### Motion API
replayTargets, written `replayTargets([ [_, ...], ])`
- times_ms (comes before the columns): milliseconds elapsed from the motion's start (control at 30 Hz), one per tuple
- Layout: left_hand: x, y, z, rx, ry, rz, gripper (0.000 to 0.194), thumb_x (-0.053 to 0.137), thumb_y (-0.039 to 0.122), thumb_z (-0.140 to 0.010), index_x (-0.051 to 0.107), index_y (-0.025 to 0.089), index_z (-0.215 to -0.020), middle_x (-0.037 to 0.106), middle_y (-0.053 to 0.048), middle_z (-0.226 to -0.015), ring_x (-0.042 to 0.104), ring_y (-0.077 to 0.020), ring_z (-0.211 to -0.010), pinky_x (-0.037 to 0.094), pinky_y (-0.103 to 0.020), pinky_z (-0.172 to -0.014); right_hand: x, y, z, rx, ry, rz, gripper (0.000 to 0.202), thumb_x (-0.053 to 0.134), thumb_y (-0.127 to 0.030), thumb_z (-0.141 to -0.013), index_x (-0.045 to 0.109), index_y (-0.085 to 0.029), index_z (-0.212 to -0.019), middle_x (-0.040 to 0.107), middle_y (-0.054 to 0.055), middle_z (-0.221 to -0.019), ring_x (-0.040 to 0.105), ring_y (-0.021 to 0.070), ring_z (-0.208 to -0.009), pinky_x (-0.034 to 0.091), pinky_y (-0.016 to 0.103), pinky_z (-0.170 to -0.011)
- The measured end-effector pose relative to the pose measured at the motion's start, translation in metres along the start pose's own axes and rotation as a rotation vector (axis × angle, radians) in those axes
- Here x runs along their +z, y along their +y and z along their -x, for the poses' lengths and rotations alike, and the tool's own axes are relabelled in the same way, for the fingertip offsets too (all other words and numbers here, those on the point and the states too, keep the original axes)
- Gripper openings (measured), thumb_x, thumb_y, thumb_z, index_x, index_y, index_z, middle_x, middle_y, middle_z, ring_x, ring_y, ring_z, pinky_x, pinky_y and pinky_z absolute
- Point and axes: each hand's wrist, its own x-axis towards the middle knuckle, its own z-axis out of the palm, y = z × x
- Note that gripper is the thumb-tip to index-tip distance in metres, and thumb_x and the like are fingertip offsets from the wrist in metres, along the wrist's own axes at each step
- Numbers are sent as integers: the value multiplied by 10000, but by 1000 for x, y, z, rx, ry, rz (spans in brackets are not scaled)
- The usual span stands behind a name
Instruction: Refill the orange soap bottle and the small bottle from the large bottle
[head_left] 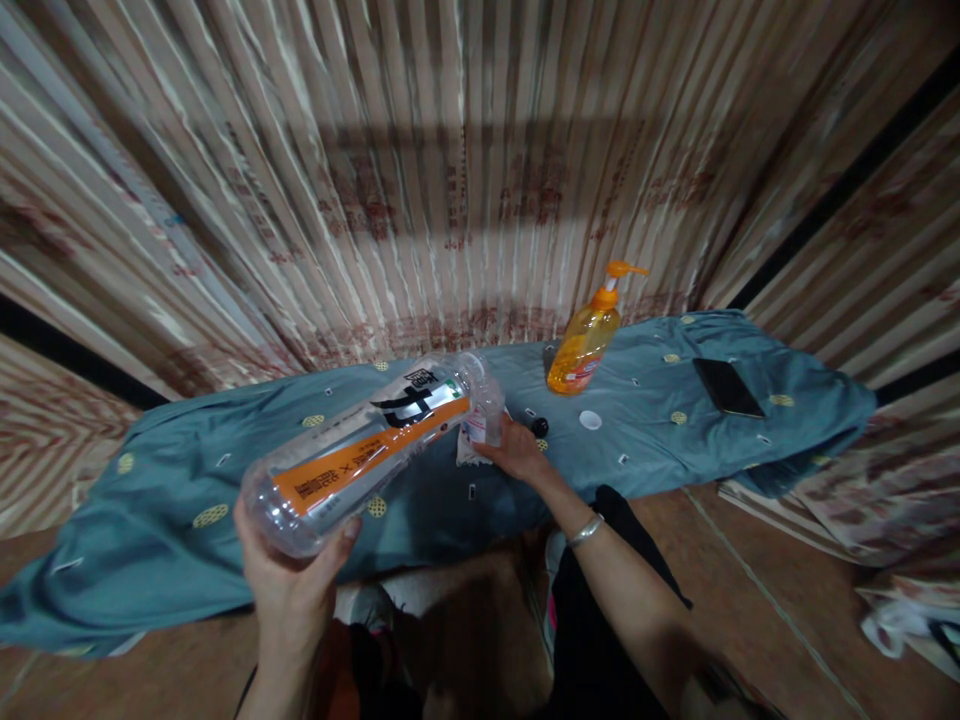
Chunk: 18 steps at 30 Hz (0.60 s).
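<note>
My left hand (pixel 289 570) is wrapped round the base of a large clear plastic bottle (pixel 330 480) with an orange and white label. The bottle lies tilted in the air, its neck pointing right. At the neck end, my right hand (pixel 517 450) is closed on a small clear container (pixel 486 428). The bottle's neck overlaps this container in view; whether they touch, I cannot tell. Something white and printed shows below the container. Just right of my right hand sits a small black cap (pixel 539 427), with a white disc (pixel 590 420) beyond it.
A pump bottle (pixel 585 345) of orange liquid stands at the back of the cloth-covered bench (pixel 427 535). Farther right lies a dark phone-like slab (pixel 727 387). A patterned curtain (pixel 465 180) hangs close behind the bench. My legs and shoes are in front.
</note>
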Motion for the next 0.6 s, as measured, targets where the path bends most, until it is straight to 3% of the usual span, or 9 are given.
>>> replayTargets([
  [333,0,1,-2,4,-9,-10,1015,980,311,-539,538,278,-1453,598,-154,-1446,530,-447,-1393,345,-702,-1184,1,0,0,14,-11,15,557,740,-424,-949,564,-83,-1354,728,219,-1295,702,310,-1232,523,352,-1035],
  [600,-1,0,0,21,-18,-13,1001,968,313,-579,515,306,-1472,577,-153,-1473,540,-443,-1386,348,-719,-1173,2,2,-1,2,4,14,549,759,-435,-928,565,-138,-1347,756,187,-1251,721,309,-1189,535,361,-1009],
])
